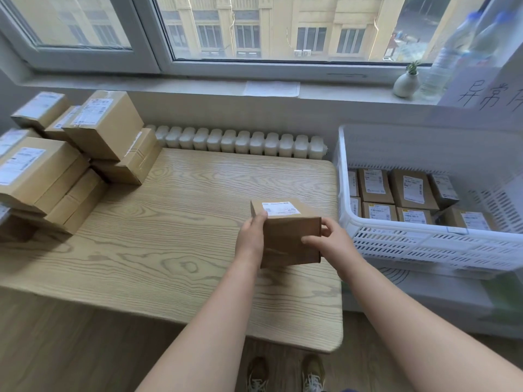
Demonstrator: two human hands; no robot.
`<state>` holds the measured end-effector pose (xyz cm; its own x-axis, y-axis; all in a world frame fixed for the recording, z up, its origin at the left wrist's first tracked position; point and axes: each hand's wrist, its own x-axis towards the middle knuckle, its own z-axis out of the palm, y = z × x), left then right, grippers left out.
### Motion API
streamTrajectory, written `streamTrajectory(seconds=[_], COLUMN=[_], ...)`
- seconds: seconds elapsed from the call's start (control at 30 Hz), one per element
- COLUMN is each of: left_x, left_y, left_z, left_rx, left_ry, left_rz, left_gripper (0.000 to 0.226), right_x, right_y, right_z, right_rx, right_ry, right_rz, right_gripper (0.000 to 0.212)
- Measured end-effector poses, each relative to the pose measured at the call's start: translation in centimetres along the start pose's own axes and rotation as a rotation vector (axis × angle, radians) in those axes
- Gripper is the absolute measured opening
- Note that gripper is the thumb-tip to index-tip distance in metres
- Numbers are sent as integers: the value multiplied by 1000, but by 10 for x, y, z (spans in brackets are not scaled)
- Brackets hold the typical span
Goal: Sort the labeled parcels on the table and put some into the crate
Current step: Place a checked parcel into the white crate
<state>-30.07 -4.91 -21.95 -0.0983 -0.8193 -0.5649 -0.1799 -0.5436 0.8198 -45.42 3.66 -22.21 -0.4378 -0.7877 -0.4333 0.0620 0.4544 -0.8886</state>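
Observation:
A small brown cardboard parcel with a white label on top is held over the right part of the wooden table. My left hand grips its left side, thumb on the top near the label. My right hand grips its right front corner with curled fingers. A white slatted crate stands just right of the table, with several labeled parcels lying inside. A stack of labeled brown parcels fills the table's left end.
A white radiator runs along the wall behind the table. The windowsill holds a small white vase, a paper sheet and plastic bottles. A handwritten sign hangs above the crate. My shoes show below the table's front edge.

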Motion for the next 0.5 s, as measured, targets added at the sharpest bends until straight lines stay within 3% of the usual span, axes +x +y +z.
streamTrajectory(seconds=[0.07, 0.13, 0.3, 0.5], left_x=[-3, -1, 1, 1], left_y=[-6, -18, -40, -55], left_z=[-2, -5, -9, -10], left_rx=[-21, -11, 44, 193], left_ry=[-14, -14, -19, -37], left_rz=[-14, -48, -82, -154], left_gripper=[32, 14, 33, 64], right_x=[-3, -4, -6, -10], right_y=[8, 17, 39, 51], right_z=[1, 3, 7, 0], right_rx=[-18, -50, -96, -207], right_ry=[-12, -28, -118, -94], right_rz=[22, 55, 140, 182], right_gripper=[43, 44, 58, 48])
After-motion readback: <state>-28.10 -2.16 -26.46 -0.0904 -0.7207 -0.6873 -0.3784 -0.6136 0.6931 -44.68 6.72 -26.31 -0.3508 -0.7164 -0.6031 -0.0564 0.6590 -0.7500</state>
